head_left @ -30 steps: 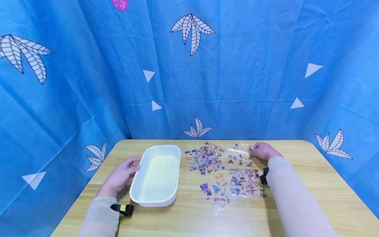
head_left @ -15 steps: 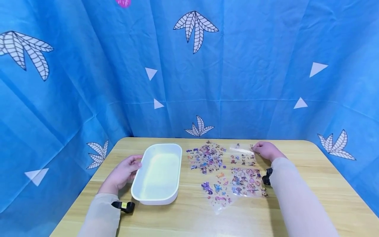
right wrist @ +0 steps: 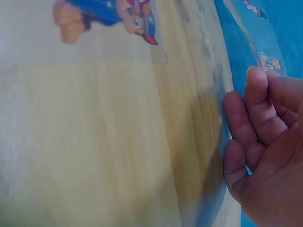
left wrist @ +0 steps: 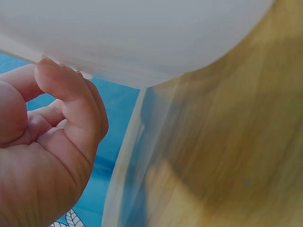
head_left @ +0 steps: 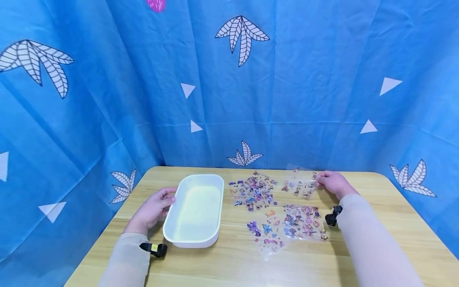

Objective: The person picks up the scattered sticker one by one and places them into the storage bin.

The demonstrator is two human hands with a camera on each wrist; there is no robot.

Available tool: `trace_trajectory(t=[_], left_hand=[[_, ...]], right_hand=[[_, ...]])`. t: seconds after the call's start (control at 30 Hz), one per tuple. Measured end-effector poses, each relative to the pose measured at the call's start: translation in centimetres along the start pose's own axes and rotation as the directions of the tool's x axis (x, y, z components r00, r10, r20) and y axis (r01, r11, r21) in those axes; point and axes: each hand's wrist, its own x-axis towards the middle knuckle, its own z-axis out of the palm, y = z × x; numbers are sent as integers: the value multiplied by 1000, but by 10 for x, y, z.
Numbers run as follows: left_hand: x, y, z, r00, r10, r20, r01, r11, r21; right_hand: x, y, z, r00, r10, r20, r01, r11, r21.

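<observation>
A white rectangular plastic tub (head_left: 194,210) stands on the left half of the table. My left hand (head_left: 154,207) grips its left rim, and the left wrist view has the curled fingers (left wrist: 71,94) right at the tub's edge. Over on the right, my right hand (head_left: 333,184) pinches the right edge of a clear sticker sheet (head_left: 299,184) with small cartoon figures. That sheet's far edge is lifted, overlapping the curtain in the head view. In the right wrist view, thumb and forefinger meet at a corner of the clear sheet (right wrist: 265,42); the other fingers are loosely bent.
Closer to me lie another clear sticker sheet (head_left: 305,222) and one with purple and blue figures (head_left: 267,230). A dense patch of small stickers (head_left: 254,190) spreads beside the tub. A blue curtain (head_left: 247,99) hangs right behind the wooden table (head_left: 229,267).
My right hand has raised the sticker sheet from lying flat, with its far edge coming up. The left hand has stayed on the tub. The whole view has shifted slightly.
</observation>
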Motion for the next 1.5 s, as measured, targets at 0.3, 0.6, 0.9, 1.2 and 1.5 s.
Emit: trace_trajectory(t=[0.3, 0.6, 0.9, 1.2, 1.5], left_hand=[[2, -1, 0, 1000, 12, 2, -12, 1000, 3], [0, 1, 1, 1000, 3, 1, -3, 1000, 0], [2, -4, -1, 1000, 3, 2, -3, 1000, 7], [3, -8, -2, 1000, -3, -9, 3, 1000, -2], [2, -8, -2, 1000, 7, -7, -7, 1000, 10]], right_hand=[[-7, -4, -6, 999, -41, 4, 40, 997, 65], [-11, -5, -10, 999, -36, 23, 34, 997, 66], [-19, -13, -9, 998, -45, 42, 36, 982, 188], [-29, -19, 1, 994, -93, 64, 75, 965, 250], [-37, -32, 16, 991, -116, 62, 92, 950, 298]])
